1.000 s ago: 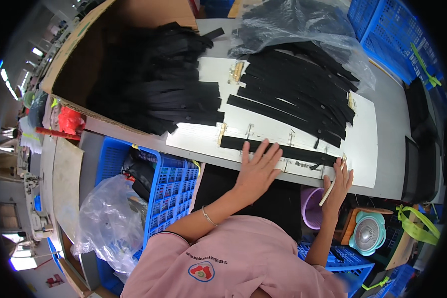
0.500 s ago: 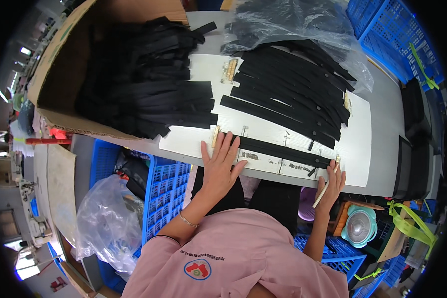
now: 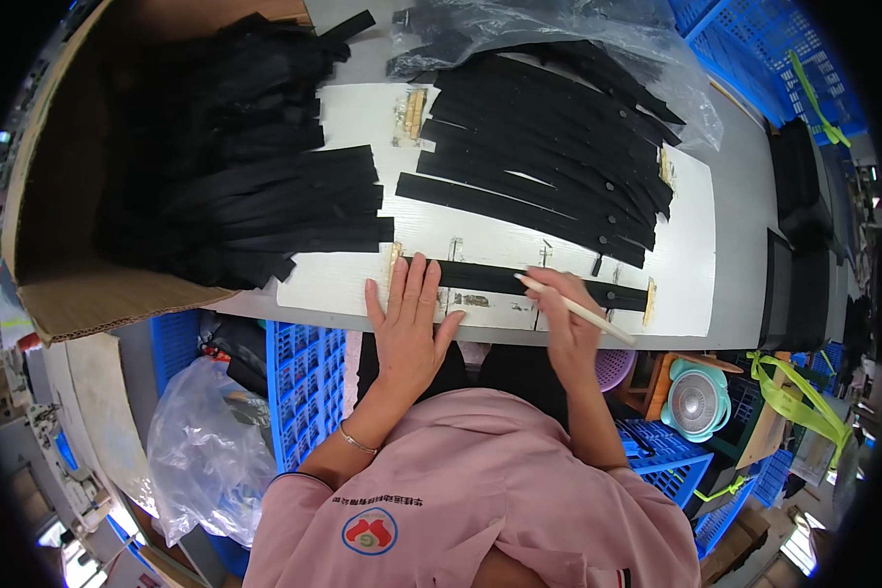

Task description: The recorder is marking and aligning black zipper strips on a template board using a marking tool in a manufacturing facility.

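Step in hand looks like marking: one black strip (image 3: pixel 485 277) laid out on the white board (image 3: pixel 691 225), pale pencil-like stick (image 3: pixel 603 324) over it. Strip's near the front edge of the counter (image 3: pixel 740 225), running between a left tan block (image 3: pixel 394 260) and a right tan block (image 3: pixel 649 301). Its right end comes up to the block; can't tell if they touch. Left end is under the fingers, so no read there.

Left hand (image 3: pixel 410 323): flat, fingers slightly spread, fingertips pressed on the strip's left end, grasping nothing. Right hand (image 3: pixel 570 338): grip pinched around the stick, tip pointing left at about mid-strip, close to one of the lines drawn on the board. Can't confirm from here whether the tip is on the fabric or just above it.

My read: next move calls for a light, short stroke at that line, left hand kept planted. Risk is the strip skidding or bowing if the stick drags.

Strip itself: matte black, narrow, flat, near straight, slight slope toward the person on the right side. Small round dark spot near the right end. No pale mark that I can make out. Probably limp, easy to shift.
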Action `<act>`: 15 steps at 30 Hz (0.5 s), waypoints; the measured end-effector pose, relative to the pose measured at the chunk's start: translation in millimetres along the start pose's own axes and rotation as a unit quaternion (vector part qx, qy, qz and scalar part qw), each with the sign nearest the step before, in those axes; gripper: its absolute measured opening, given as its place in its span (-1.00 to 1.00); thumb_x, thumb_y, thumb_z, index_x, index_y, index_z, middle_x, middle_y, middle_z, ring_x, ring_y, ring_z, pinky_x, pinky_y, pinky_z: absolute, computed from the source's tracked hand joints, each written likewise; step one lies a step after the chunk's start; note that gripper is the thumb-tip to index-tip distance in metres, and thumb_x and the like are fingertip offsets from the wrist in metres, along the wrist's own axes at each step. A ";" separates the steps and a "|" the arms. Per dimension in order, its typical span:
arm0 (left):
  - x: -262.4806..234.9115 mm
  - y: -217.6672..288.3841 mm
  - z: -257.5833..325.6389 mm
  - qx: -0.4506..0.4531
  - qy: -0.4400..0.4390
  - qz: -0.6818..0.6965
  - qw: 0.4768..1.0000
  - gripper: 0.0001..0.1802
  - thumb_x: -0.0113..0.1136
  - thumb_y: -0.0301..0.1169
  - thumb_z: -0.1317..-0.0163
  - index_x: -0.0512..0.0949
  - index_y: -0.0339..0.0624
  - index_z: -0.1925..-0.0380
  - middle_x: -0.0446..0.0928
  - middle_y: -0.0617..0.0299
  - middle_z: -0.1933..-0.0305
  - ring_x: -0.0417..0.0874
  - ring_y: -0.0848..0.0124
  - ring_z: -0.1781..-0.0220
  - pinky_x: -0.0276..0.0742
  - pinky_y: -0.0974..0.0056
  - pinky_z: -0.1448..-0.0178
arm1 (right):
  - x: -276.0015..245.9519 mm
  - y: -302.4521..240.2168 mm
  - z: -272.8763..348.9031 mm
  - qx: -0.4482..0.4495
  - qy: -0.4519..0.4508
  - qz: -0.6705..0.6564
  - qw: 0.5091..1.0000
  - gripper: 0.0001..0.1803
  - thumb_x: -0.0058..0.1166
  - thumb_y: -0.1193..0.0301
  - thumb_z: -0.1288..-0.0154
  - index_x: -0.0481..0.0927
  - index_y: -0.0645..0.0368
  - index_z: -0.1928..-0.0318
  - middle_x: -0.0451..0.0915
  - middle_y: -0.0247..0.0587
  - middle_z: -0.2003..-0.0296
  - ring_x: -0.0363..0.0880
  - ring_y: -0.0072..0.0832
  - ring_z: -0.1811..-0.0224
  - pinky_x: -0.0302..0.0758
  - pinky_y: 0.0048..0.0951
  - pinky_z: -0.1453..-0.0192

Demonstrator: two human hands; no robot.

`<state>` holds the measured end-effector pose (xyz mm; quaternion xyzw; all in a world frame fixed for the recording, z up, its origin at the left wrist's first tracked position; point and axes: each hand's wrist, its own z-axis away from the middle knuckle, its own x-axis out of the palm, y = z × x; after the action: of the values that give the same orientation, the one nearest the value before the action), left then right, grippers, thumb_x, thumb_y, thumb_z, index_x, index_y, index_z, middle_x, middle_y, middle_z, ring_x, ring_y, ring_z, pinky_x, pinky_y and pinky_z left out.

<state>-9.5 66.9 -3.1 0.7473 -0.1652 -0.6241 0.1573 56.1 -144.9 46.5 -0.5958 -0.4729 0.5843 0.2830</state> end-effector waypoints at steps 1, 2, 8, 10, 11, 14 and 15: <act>0.3 0.4 -0.2 0.003 0.002 0.005 1.000 -0.20 0.30 -0.10 -0.35 0.32 -0.22 -0.49 0.27 0.00 -0.59 0.14 0.05 -0.67 -0.29 -0.30 -0.64 | 11.6 -4.3 -7.0 0.003 -0.001 0.004 1.000 -0.70 -0.05 0.41 -0.59 0.68 0.31 -0.06 0.68 -0.21 0.20 0.60 -0.59 0.23 0.54 -0.52 0.09; 0.4 0.5 -0.5 0.004 0.004 0.011 1.000 -0.20 0.30 -0.10 -0.34 0.32 -0.22 -0.49 0.27 0.00 -0.59 0.14 0.05 -0.67 -0.29 -0.30 -0.64 | 23.2 -8.3 -13.3 0.056 -0.012 -0.058 0.997 -0.75 0.03 0.42 -0.55 0.70 0.30 0.01 0.70 -0.21 0.24 0.58 -0.56 0.29 0.51 -0.50 0.15; 2.1 0.7 -0.3 -0.001 0.007 0.030 1.000 -0.22 0.28 -0.11 -0.36 0.31 -0.19 -0.50 0.26 0.02 -0.60 0.12 0.06 -0.68 -0.34 -0.25 -0.65 | 75.3 14.9 -22.1 0.032 -0.007 -0.079 0.996 -0.82 0.11 0.44 -0.52 0.71 0.28 0.09 0.69 -0.18 0.33 0.59 -0.54 0.40 0.49 -0.52 0.29; 0.9 0.6 0.3 -0.007 0.010 0.035 0.999 -0.22 0.29 -0.11 -0.36 0.32 -0.18 -0.49 0.27 0.02 -0.59 0.13 0.06 -0.68 -0.33 -0.25 -0.65 | 77.4 11.6 -20.8 0.032 -0.002 -0.057 0.998 -0.82 0.11 0.43 -0.52 0.70 0.29 0.10 0.69 -0.17 0.33 0.63 -0.51 0.39 0.51 -0.51 0.28; 0.9 0.5 0.7 -0.006 0.011 0.039 0.999 -0.23 0.29 -0.11 -0.35 0.33 -0.18 -0.49 0.27 0.03 -0.59 0.14 0.06 -0.67 -0.33 -0.26 -0.65 | 77.4 10.0 -21.0 0.032 -0.007 -0.056 0.998 -0.82 0.11 0.43 -0.52 0.70 0.29 0.10 0.69 -0.17 0.33 0.63 -0.51 0.39 0.51 -0.51 0.28; 1.7 -1.1 2.1 -0.003 0.017 0.043 0.999 -0.23 0.30 -0.12 -0.35 0.33 -0.18 -0.49 0.27 0.03 -0.59 0.14 0.07 -0.67 -0.31 -0.26 -0.64 | 76.8 7.2 -21.2 0.040 -0.019 -0.042 0.998 -0.82 0.11 0.43 -0.52 0.70 0.29 0.11 0.70 -0.16 0.32 0.64 -0.49 0.39 0.53 -0.50 0.28; 2.1 -1.1 2.1 -0.004 0.017 0.044 0.999 -0.23 0.30 -0.12 -0.35 0.33 -0.18 -0.49 0.27 0.03 -0.59 0.14 0.07 -0.67 -0.31 -0.26 -0.64 | 77.5 8.9 -20.7 0.033 -0.015 -0.039 0.999 -0.82 0.11 0.43 -0.53 0.70 0.29 0.11 0.70 -0.15 0.32 0.65 -0.48 0.40 0.53 -0.49 0.29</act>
<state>-11.2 66.9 -5.9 0.7493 -0.1931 -0.6042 0.1902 68.0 -74.6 8.5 -0.5587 -0.4802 0.5967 0.3181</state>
